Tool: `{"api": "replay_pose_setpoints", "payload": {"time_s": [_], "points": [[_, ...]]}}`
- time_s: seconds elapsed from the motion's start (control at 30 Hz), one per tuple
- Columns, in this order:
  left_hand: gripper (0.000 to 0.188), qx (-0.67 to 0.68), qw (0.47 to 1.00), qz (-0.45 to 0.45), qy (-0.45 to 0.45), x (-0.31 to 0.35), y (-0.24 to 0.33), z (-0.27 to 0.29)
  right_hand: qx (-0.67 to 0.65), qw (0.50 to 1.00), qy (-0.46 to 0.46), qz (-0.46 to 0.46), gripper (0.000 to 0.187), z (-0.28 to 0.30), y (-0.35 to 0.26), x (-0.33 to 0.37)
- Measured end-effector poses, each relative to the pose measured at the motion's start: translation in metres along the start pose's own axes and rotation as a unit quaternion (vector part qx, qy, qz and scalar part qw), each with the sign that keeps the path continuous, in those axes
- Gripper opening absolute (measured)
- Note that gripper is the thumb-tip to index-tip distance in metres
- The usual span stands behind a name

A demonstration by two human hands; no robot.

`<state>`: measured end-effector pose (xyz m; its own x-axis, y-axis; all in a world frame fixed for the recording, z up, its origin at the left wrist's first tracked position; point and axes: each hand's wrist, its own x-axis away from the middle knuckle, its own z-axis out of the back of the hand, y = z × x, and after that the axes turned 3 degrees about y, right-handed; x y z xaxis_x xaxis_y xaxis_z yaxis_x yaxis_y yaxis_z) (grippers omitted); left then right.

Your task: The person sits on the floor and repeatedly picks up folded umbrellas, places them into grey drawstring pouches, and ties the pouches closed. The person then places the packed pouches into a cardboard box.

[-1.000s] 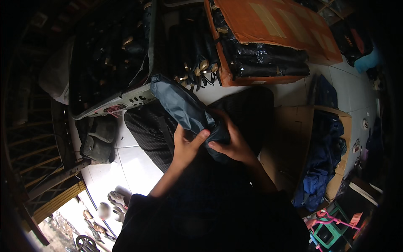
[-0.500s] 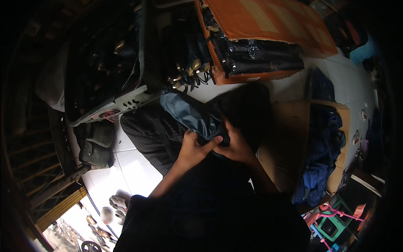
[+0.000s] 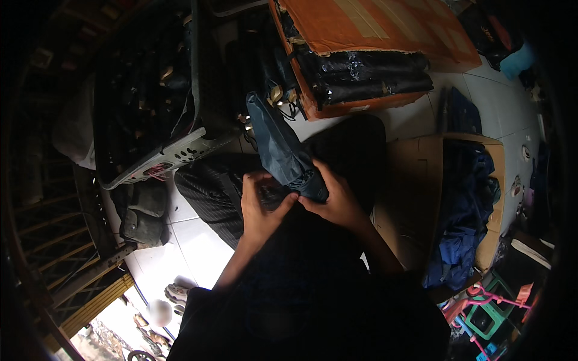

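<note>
Yellow slats [image 3: 99, 305] edge the near left of the scene, beside the brightly lit white tiled floor [image 3: 195, 237]. Farther off on the left, a grey plastic crate [image 3: 191, 144] with holes in its wall holds dark, slender bundles [image 3: 144, 84], and a grey bag [image 3: 144, 213] lies on the tiles just nearer than it. Next come dark striped trousers [image 3: 208, 189] on a bent leg. In the middle, the left hand [image 3: 259, 207] has its fingers bent at the left side of a folded blue-grey fabric bundle [image 3: 278, 144] and its thumb stretched to the bundle's near end; whether it grips, I cannot tell. The bundle slants over the person's lap, its narrow end pointing far and slightly left. The right hand [image 3: 334, 201] grasps the near end from the right. Beyond it, a taped orange box [image 3: 385, 27] holds shiny black bundles [image 3: 373, 78]. Rightmost, an open brown carton [image 3: 412, 180] contains crumpled blue fabric [image 3: 457, 246], with pink tubing [image 3: 500, 298] near it.
</note>
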<state>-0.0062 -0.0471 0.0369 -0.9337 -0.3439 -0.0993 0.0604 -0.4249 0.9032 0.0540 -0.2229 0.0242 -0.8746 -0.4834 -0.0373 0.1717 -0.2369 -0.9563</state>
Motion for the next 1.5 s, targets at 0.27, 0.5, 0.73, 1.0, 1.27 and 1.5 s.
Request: {"api": "replay_pose_setpoints", "payload": {"time_s": [0.27,0.5,0.73,1.0,1.27,1.5], "points": [[0.038,0.022,0.997,-0.076,0.015,-0.007,-0.031,-0.001,-0.157,0.976,-0.086,-0.123,0.070,0.000,-0.002,0.000],[0.026,-0.066,0.993,-0.097,0.031,-0.004,-0.037,0.006,-0.268,0.935,-0.133,-0.192,0.072,0.000,0.014,0.002],[0.014,-0.140,0.978,-0.119,0.097,-0.015,-0.050,-0.002,-0.149,0.966,-0.141,-0.160,0.072,0.010,0.021,0.004],[0.020,-0.177,0.956,-0.227,0.055,-0.016,-0.042,-0.012,-0.193,0.940,-0.179,-0.215,0.059,0.020,0.012,-0.001],[0.012,-0.045,0.991,-0.092,0.089,0.001,-0.021,-0.029,-0.249,0.947,-0.048,-0.196,0.054,0.006,0.018,0.008],[0.012,0.019,0.985,-0.112,0.126,0.007,-0.016,-0.033,-0.147,0.985,-0.011,-0.090,0.056,0.003,0.007,0.004]]}}
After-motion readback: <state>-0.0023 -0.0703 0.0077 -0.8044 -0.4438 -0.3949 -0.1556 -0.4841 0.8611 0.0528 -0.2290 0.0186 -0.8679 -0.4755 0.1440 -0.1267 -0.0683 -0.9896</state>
